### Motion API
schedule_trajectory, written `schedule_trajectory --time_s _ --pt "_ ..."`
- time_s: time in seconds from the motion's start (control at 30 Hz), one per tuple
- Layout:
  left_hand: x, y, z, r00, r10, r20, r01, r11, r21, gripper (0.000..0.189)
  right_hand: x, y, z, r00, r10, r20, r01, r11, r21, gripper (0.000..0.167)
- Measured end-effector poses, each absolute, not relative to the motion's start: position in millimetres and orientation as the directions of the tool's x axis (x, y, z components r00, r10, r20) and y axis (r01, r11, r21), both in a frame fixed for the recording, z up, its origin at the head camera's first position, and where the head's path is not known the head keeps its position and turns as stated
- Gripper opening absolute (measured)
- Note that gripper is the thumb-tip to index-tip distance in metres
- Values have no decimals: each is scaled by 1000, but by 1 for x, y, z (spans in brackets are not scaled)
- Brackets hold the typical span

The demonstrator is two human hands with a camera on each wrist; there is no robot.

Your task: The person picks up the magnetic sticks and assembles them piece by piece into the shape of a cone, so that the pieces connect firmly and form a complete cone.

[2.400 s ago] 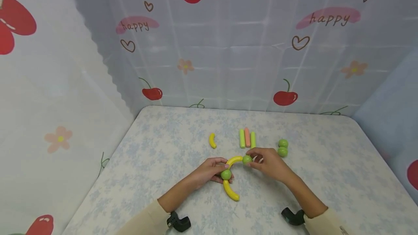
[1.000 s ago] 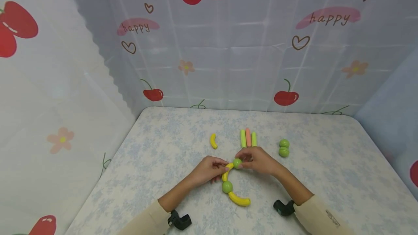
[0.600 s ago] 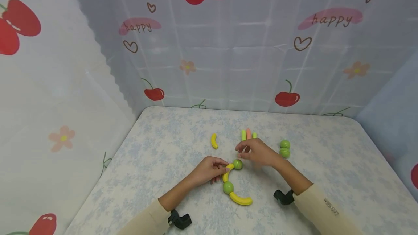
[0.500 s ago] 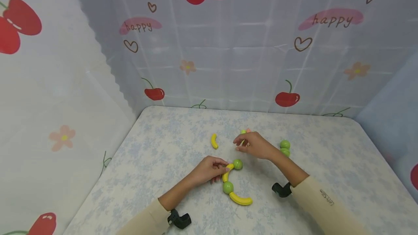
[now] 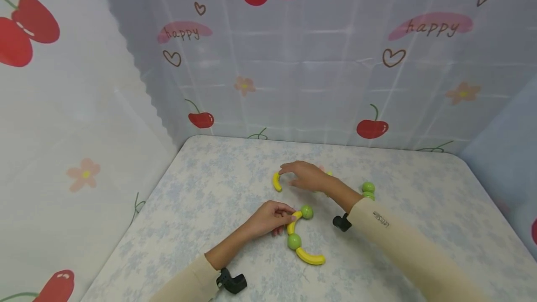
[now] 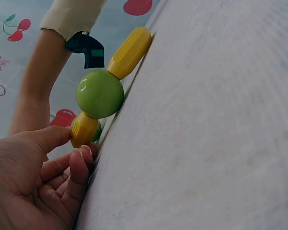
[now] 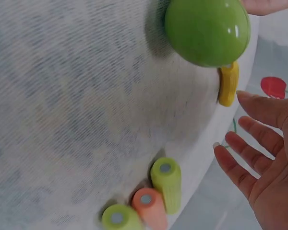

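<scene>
My left hand [image 5: 268,218] pinches the upper curved yellow magnetic stick [image 5: 292,228] between thumb and fingers, close over the table in the left wrist view. A green ball [image 5: 307,212] sits at that stick's far end. Another green ball [image 5: 294,241] joins its near end to a second curved yellow stick [image 5: 311,257], so the chain forms a C. My right hand [image 5: 308,176] reaches over the table with fingers spread and nothing between them. Its fingertips are right by a loose curved yellow stick [image 5: 277,182]; in the right wrist view a yellow stick [image 7: 228,84] lies beyond the thumb.
Two light green sticks and a salmon stick [image 7: 150,207] lie side by side, mostly hidden behind the right arm in the head view. Two green balls [image 5: 368,187] rest together to the right. A printed curtain [image 5: 310,59] stands behind the patterned table [image 5: 218,171].
The right hand has let go of the green ball at the chain's end and moved away and leftward to the loose yellow stick. Earlier the chain turned and shifted slightly; the left hand keeps its pinch.
</scene>
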State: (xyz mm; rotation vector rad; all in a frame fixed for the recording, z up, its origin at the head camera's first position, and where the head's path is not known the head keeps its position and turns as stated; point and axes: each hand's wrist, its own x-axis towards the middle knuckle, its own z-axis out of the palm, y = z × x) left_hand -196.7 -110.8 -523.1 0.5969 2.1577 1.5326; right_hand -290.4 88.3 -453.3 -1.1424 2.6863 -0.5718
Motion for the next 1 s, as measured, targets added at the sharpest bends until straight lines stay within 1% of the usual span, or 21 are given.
schedule_trajectory --time_s 0.13,0.23,0.3,0.4,0.5,0.6,0.7,0.83,1.0 --pt "-197 -110 -523 -816 572 -87 108 298 948 28 -292 76 -456 -666 -743 -63 -681 641 -353 46" --pt "-197 -109 -523 -815 574 -79 115 295 949 28 -293 71 -459 -649 -757 -79 -705 637 -313 47" --pt "-197 -108 -523 -814 576 -74 121 293 949 27 -293 69 -462 -639 -767 -56 -727 626 -283 42" --pt "-198 -108 -524 -812 579 -68 126 288 949 27 -292 69 -465 -641 -767 -14 -743 625 -239 35" --pt "-198 -108 -523 -814 577 -70 124 290 949 27 -291 70 -465 -654 -757 11 -740 636 -221 32" --pt "-197 -108 -523 -819 568 -80 111 293 950 26 -291 69 -465 -659 -752 9 -736 643 -209 29" --pt "-197 -108 -523 -821 565 -85 103 293 951 25 -290 69 -465 -653 -757 -4 -740 639 -212 22" --pt "-196 -109 -524 -822 563 -84 103 292 951 25 -290 70 -465 -650 -760 -11 -733 631 -254 13" --pt "-195 -110 -525 -827 556 -87 94 289 953 25 -287 74 -463 -678 -735 25 -702 637 -318 11"
